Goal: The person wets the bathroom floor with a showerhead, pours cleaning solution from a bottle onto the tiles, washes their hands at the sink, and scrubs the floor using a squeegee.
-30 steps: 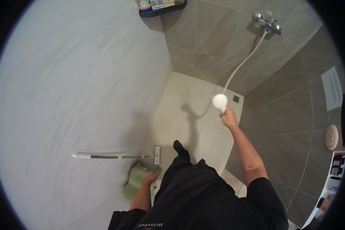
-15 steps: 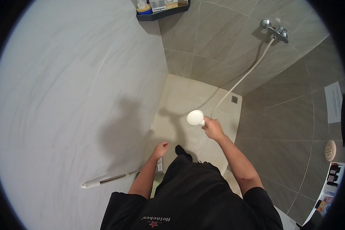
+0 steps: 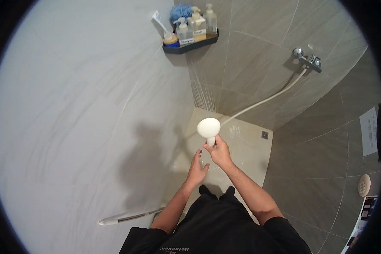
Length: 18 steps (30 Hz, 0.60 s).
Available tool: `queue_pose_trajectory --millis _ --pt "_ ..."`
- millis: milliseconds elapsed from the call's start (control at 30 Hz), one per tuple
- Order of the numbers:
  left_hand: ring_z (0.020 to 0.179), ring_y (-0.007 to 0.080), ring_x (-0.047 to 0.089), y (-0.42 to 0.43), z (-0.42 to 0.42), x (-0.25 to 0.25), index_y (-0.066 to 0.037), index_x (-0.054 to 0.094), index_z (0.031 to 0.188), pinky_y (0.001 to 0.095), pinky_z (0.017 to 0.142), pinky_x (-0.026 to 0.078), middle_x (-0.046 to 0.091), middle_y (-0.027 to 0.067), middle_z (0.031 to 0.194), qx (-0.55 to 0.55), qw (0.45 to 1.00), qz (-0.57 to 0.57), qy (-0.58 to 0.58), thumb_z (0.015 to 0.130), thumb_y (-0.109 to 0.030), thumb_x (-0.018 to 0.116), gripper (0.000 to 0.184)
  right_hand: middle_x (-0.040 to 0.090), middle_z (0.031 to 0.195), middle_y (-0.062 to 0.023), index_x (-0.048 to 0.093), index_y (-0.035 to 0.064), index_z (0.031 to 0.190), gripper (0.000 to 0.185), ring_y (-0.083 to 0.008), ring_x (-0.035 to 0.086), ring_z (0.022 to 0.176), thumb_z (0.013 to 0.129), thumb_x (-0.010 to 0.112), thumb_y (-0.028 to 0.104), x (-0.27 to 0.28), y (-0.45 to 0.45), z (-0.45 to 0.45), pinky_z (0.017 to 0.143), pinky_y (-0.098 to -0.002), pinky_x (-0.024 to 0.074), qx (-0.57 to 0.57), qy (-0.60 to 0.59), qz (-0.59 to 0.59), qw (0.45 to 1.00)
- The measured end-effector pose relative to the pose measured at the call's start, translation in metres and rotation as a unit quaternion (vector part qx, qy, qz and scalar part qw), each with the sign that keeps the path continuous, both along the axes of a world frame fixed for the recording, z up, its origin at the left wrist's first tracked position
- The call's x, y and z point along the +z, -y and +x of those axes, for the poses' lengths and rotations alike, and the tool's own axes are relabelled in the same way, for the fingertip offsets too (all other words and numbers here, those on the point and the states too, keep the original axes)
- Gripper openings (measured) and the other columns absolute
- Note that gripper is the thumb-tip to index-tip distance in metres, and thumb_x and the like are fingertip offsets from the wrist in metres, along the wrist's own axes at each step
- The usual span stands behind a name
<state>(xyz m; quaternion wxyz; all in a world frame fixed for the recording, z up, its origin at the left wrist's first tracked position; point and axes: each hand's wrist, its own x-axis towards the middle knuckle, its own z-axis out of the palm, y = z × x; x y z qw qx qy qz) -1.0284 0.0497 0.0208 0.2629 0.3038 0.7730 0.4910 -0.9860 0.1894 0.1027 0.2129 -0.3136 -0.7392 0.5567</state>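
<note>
My right hand [image 3: 220, 153] is wrapped round the handle of a white shower head [image 3: 208, 128]. Thin streams of water [image 3: 204, 94] spray from it toward the far corner. Just left of the handle is my left hand [image 3: 196, 170], its fingers apart and holding nothing. A pale hose [image 3: 264, 100] runs from behind the shower head up to the chrome mixer tap [image 3: 311, 62] on the tiled wall.
A dark corner shelf [image 3: 191, 45] holds pump bottles [image 3: 198, 26], a blue bath puff [image 3: 182, 13] and a brush [image 3: 160, 22]. A drain [image 3: 264, 135] sits in the floor. A white-tipped pole [image 3: 131, 218] leans at lower left. On the right hangs a paper sheet [image 3: 368, 131].
Water now sprays from the shower head, which has tilted upright and moved slightly left. My left hand has risen toward it and spread its fingers. The view has tilted up, showing more shelf.
</note>
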Motion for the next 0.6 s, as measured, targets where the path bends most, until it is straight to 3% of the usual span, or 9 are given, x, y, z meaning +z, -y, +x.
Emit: queue_pose_trajectory --millis 133,200,300,400,567,600 --pt "0.129 0.0356 0.045 -0.058 -0.010 0.032 0.001 0.031 0.142 0.0422 0.107 0.036 0.045 0.0230 0.139 -0.051 0.998 0.005 -0.041 0.086 -0.012 0.065 0.067 0.069 0.086 -0.0127 0.058 0.0009 0.102 0.028 -0.0215 0.066 0.078 0.078 0.072 0.008 -0.004 -0.029 0.016 0.072 -0.0355 0.0501 -0.054 -0.023 0.005 0.998" --pt "0.129 0.0378 0.044 -0.087 -0.003 0.038 0.000 0.034 0.142 0.0424 0.107 0.036 0.046 0.0233 0.138 -0.130 0.989 0.003 -0.065 0.087 -0.015 0.064 0.064 0.067 0.084 -0.0092 0.058 0.0013 0.098 0.025 -0.0167 0.063 0.077 0.079 0.072 0.007 -0.008 -0.052 0.030 0.071 -0.0325 0.0491 -0.125 -0.046 -0.049 0.990" --pt "0.129 0.0371 0.044 -0.116 0.017 0.030 -0.001 0.038 0.140 0.0416 0.108 0.036 0.048 0.0224 0.137 -0.175 0.981 0.030 -0.078 0.088 -0.019 0.063 0.060 0.060 0.083 -0.0017 0.057 0.0030 0.094 0.017 -0.0116 0.056 0.076 0.082 0.069 0.000 -0.010 -0.096 0.064 0.069 -0.0292 0.0474 -0.182 -0.113 -0.032 0.976" --pt "0.127 0.0362 0.047 -0.121 0.036 0.030 -0.001 0.040 0.139 0.0407 0.106 0.038 0.048 0.0221 0.138 -0.191 0.981 0.014 -0.042 0.089 -0.020 0.062 0.058 0.060 0.086 -0.0020 0.056 0.0038 0.093 0.018 -0.0115 0.056 0.076 0.082 0.069 0.000 -0.005 -0.149 0.099 0.070 -0.0285 0.0468 -0.258 -0.118 -0.005 0.959" --pt "0.128 0.0345 0.048 -0.118 0.049 0.022 0.000 0.041 0.138 0.0399 0.105 0.039 0.048 0.0219 0.138 -0.207 0.977 -0.048 0.029 0.090 -0.019 0.062 0.056 0.063 0.084 -0.0040 0.057 0.0045 0.095 0.018 -0.0129 0.059 0.077 0.082 0.070 0.005 0.000 -0.191 0.108 0.070 -0.0305 0.0478 -0.260 -0.077 0.013 0.962" --pt "0.127 0.0346 0.048 -0.123 0.049 0.020 0.000 0.041 0.138 0.0402 0.105 0.039 0.047 0.0220 0.139 -0.173 0.984 -0.034 0.020 0.090 -0.018 0.062 0.055 0.064 0.085 -0.0052 0.058 0.0038 0.097 0.021 -0.0140 0.060 0.078 0.081 0.071 0.007 -0.009 -0.193 0.100 0.071 -0.0312 0.0483 -0.169 -0.075 0.006 0.983"
